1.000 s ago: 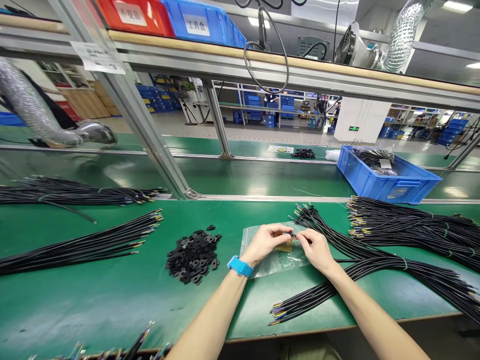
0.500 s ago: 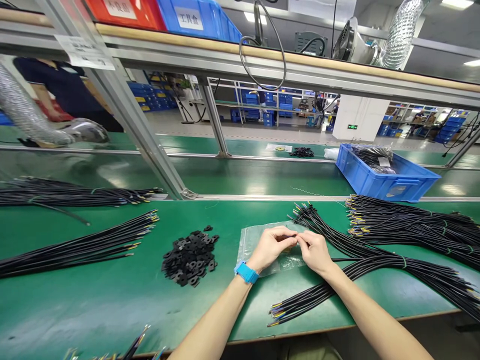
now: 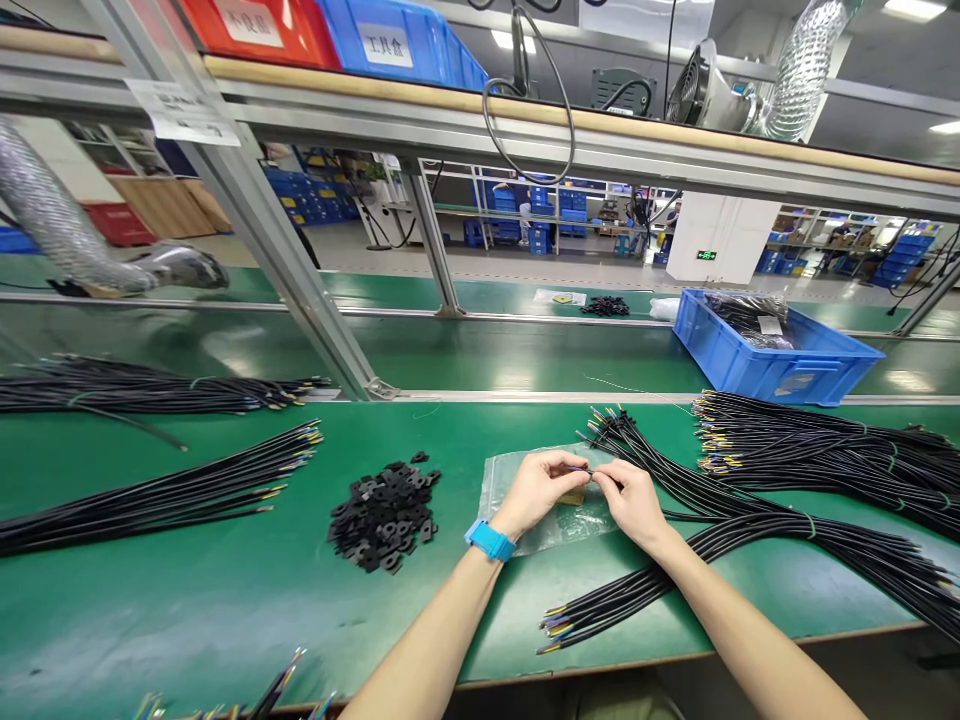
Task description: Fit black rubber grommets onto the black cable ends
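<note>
My left hand, with a blue band on the wrist, is closed in a pinch on the thin dark end of a black cable. Fingertips of my right hand meet it there, pinched on the same black cable, which runs out to the right behind that hand. Most of the held end is hidden by the fingers. Beneath both hands lies a clear plastic zip bag with a small yellowish piece showing. Left of the bag is a pile of small black flat parts with holes.
Bundles of black cables lie on the right, under my right forearm and on the left. A blue bin stands behind the right bundles. A metal frame post rises at the left, carrying a shelf overhead.
My fingers have shifted slightly on the held cable end, and the yellowish piece beneath them now shows. A person at the far left has moved mostly out of sight.
</note>
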Motion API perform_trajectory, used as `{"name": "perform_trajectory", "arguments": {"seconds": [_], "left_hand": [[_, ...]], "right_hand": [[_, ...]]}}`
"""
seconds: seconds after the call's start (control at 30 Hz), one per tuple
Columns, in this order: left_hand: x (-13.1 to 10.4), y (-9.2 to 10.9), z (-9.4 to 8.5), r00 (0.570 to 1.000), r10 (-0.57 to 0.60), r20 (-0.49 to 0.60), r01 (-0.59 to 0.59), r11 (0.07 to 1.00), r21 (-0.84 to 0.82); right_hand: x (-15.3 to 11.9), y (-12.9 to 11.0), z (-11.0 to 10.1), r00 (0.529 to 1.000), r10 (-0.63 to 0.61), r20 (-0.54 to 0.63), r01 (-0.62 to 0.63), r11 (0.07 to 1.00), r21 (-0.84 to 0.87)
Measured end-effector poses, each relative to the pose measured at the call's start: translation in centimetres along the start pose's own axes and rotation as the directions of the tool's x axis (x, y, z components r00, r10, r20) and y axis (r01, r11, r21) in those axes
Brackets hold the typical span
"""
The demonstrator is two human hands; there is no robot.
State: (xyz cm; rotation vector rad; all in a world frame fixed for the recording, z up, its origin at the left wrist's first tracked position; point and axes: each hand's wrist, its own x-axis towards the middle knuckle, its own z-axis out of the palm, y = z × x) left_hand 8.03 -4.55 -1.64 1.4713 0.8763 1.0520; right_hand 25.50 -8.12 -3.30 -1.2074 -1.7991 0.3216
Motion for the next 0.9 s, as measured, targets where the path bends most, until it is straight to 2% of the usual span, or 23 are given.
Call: {"name": "perform_trajectory", "arguments": {"seconds": [0.2, 0.27, 0.37, 0.5, 0.6, 0.7, 0.8, 0.9], "left_hand": [[-0.4, 0.0, 0.3, 0.997, 0.054, 0.057, -0.058, 0.996, 0.074], [-0.3, -0.1, 0.5, 0.995, 0.069, 0.066, -0.074, 0.994, 0.081], [-0.2, 0.0, 0.6, 0.997, 0.05, 0.052, -0.051, 0.999, 0.007], [-0.1, 0.4, 0.4, 1.0, -0.025, 0.005, 0.025, 0.99, -0.138], [-0.1, 0.5, 0.1, 0.997, -0.072, 0.013, 0.073, 0.982, -0.175], [-0.1, 0.5, -0.1, 0.997, -0.057, 0.054, 0.066, 0.982, -0.176], [-0.2, 0.7, 0.0, 0.997, 0.004, 0.082, 0.007, 0.991, -0.136], [-0.4, 1.0, 0.2, 0.992, 0.086, 0.095, -0.082, 0.995, -0.051]], "right_hand": [[0.0, 0.5, 0.2, 0.994, 0.03, 0.105, -0.037, 0.997, 0.071], [0.0, 0.5, 0.2, 0.994, 0.029, 0.107, -0.039, 0.995, 0.087], [0.2, 0.3, 0.0, 0.999, 0.002, 0.048, -0.006, 0.997, 0.082], [0.4, -0.1, -0.4, 0.996, -0.075, -0.045, 0.073, 0.997, -0.027], [0.3, -0.3, -0.5, 0.992, -0.125, -0.02, 0.121, 0.98, -0.158], [0.2, -0.3, -0.5, 0.989, -0.144, 0.036, 0.148, 0.964, -0.22], [0.2, 0.1, -0.4, 0.993, -0.093, 0.068, 0.103, 0.982, -0.158], [0.4, 0.7, -0.2, 0.993, -0.004, 0.114, 0.006, 1.0, -0.015]]}}
